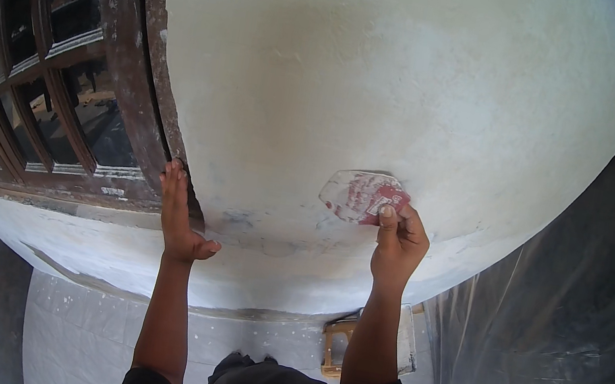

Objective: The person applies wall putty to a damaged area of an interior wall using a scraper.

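My right hand (400, 247) grips a flat red putty scraper (365, 196) by its lower right corner, thumb in front and fingers partly hidden behind. White smears cover most of the scraper's face, which is up close to the pale plastered wall (290, 101). Whether its edge touches the wall, I cannot tell. To the left, my left hand (182, 212) is raised with its fingers stretched upward, holding nothing. Its fingertips are at the edge where the wall meets the brown wooden window frame (129, 51).
Dark glass panes (98, 115) fill the window at left. Below the wall, a pale, spotted sheet (93, 323) covers the floor. By my right forearm stands a wooden-edged object (336, 349), partly hidden. Clear plastic sheeting (522, 363) hangs or lies at right.
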Demonstrator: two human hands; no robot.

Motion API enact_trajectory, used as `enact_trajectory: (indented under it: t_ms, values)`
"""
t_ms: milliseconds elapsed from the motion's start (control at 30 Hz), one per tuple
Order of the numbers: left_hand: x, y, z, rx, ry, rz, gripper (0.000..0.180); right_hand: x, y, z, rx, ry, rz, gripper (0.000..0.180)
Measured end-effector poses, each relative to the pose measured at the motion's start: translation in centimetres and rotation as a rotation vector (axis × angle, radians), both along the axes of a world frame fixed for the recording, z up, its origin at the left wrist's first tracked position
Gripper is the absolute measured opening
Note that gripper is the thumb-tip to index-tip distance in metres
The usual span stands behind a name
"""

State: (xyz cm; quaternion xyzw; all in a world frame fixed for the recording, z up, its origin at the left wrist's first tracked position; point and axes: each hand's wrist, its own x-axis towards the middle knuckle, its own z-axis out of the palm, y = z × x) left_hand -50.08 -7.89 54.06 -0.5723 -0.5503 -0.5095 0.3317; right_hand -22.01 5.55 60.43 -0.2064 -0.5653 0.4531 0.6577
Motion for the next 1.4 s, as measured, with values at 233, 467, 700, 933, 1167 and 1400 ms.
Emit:
enact_trajectory:
  t_ms: [233, 467, 700, 933, 1167, 1400]
  values:
    - [0.1, 0.4, 0.0, 0.007, 0.002, 0.009, 0.113, 1.8, 0.5, -0.9, 0.02, 0.035, 0.1, 0.018]
    - [0.0, 0.2, 0.0, 0.008, 0.005, 0.017, 0.113, 3.6, 1.8, -2.4, -0.006, 0.036, -0.056, 0.017]
    - [-0.1, 0.5, -0.1, 0.008, 0.008, 0.004, 0.113, -0.9, -0.2, -0.2, 0.097, 0.023, -0.004, 0.016]
    - [0.0, 0.0, 0.1, -0.009, 0.011, 0.013, 0.113, 2.9, 1.4, -2.0, 0.004, 0.114, 0.018, 0.017]
    - [-0.1, 0.3, 0.1, 0.012, 0.024, -0.022, 0.112, 0.7, 1.1, -0.5, 0.015, 0.109, -0.108, 0.015]
    - [-0.5, 0.3, -0.1, 0.001, 0.035, -0.045, 0.11, 0.9, -0.9, -1.7, 0.001, 0.037, 0.018, 0.017]
